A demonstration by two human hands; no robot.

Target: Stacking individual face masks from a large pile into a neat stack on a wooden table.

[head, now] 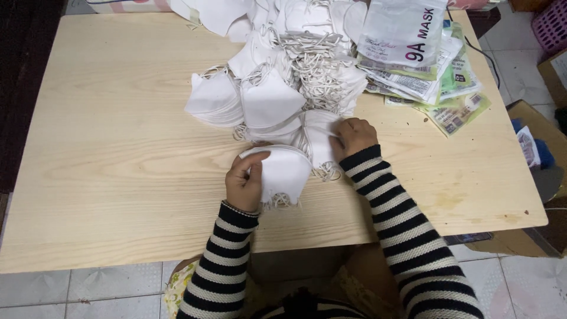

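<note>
A big heap of white folded face masks [283, 65] with elastic loops covers the far middle of a light wooden table [118, 165]. My left hand [243, 183] grips a small stack of white masks [284, 171] by its left edge, near the table's front. My right hand [353, 137] rests on the heap's near edge, fingers pinching a single white mask [322, 133] that lies there. Both arms wear black-and-white striped sleeves.
A pile of flat printed mask packets [425, 71] lies at the table's far right, one white packet [404, 29] on top. Cardboard boxes [543, 147] and a pink basket [552, 23] stand on the tiled floor to the right.
</note>
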